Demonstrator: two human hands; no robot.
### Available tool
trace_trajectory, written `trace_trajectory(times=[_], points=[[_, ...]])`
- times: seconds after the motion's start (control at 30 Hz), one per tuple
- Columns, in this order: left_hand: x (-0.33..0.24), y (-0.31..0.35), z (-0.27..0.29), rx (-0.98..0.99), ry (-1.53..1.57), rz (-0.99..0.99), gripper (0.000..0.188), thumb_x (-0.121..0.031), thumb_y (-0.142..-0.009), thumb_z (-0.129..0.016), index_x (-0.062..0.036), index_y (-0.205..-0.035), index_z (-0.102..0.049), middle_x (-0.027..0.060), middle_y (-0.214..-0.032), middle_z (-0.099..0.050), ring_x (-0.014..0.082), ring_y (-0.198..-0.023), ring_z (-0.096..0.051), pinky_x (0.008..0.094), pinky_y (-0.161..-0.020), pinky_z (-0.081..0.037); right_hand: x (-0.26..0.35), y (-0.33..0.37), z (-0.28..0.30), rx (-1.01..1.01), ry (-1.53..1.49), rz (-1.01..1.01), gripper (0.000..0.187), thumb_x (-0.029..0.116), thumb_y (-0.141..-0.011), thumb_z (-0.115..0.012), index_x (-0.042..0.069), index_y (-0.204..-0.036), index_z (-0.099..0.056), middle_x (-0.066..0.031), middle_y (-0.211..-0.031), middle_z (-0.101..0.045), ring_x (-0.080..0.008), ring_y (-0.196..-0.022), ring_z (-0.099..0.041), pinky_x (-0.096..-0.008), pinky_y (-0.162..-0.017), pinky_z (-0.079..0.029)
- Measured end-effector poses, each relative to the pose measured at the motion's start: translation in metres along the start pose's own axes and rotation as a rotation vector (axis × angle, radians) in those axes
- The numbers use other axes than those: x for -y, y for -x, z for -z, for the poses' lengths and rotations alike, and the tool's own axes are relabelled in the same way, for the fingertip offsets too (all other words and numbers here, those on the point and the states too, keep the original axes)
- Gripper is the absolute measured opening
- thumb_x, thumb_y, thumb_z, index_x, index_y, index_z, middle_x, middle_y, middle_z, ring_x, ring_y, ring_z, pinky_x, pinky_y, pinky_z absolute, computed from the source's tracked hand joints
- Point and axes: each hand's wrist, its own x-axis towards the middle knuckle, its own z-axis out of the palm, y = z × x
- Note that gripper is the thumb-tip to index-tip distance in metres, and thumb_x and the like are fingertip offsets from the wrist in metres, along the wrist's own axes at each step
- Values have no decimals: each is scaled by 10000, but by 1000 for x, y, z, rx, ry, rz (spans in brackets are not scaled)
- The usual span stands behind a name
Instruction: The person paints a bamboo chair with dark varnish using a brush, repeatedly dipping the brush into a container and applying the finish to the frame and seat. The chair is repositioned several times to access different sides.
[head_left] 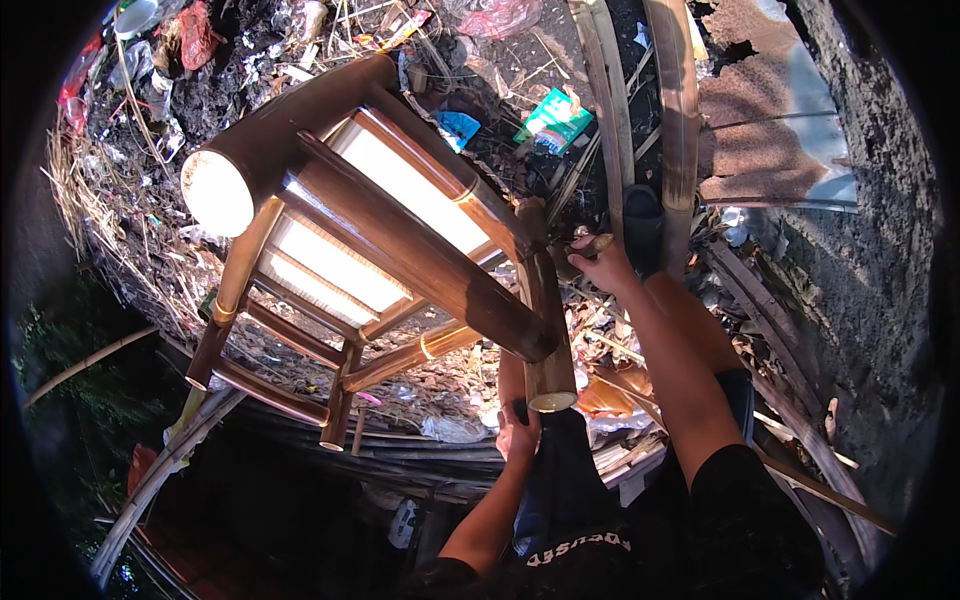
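Note:
A brown, glossy bamboo chair-like frame [400, 240] stands tilted before me, with pale slatted panels between its poles. One thick crosspiece runs toward me and meets a shorter bamboo post [545, 340]. Just right of that post's upper part is my right hand [603, 265], its fingers closed in a pinch around something small and tan that I cannot make out. Low beside the post, near my leg, is my left hand [517, 438]. Its fingers are bent and partly hidden next to something dark, so its hold is unclear.
Long bamboo poles [672, 120] lie at the upper right, by a rusty metal sheet [765, 110] and a rough wall [880, 260]. Dry scraps and plastic litter, including a green packet [556, 120], cover the ground. A dark sandal [643, 222] is near my right hand.

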Motion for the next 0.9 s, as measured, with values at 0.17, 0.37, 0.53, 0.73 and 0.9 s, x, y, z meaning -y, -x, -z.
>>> trace_trajectory(times=[0.17,0.37,0.53,0.73,0.9], points=[[8,-4,-11,6,24,4,689,-466,-847,-643,-191,-1423,-383,180,-1272,-549,434,-1045,-643,534,-886,-506,10,-69,-32,46,-162,61,282,144,-848,-766,63,-1115,-720,-93,-1024,-744,-224,-953,-706,-324,-841,-534],[4,-12,-10,10,-4,52,756,-447,-789,-731,-198,-1413,-387,159,-1271,-558,395,-1065,-643,512,-888,-509,17,-138,-40,287,55,128,316,149,-805,-771,68,-1108,-728,-108,-1064,-742,-275,-988,-707,-353,-879,-537],[10,-20,-9,-10,-17,-6,701,-533,-860,-646,-189,-1419,-401,162,-1268,-573,407,-1047,-646,506,-881,-510,17,-154,-34,309,180,70,298,143,-797,-780,49,-1076,-733,-99,-1039,-748,-245,-961,-708,-340,-863,-532],[6,-20,1,-64,9,-20,593,-589,-955,-489,-198,-1396,-425,194,-1218,-604,439,-1020,-647,525,-848,-512,36,-142,-12,531,74,62,318,180,-816,-789,41,-1096,-730,-94,-1027,-746,-205,-934,-698,-337,-869,-529],[5,-25,1,-80,3,0,597,-604,-960,-462,-198,-1398,-435,200,-1216,-606,439,-1018,-650,523,-845,-515,36,-113,11,420,-234,-374,217,185,-833,-785,55,-987,-706,-63,-870,-688,-176,-797,-679,-316,-682,-571]])
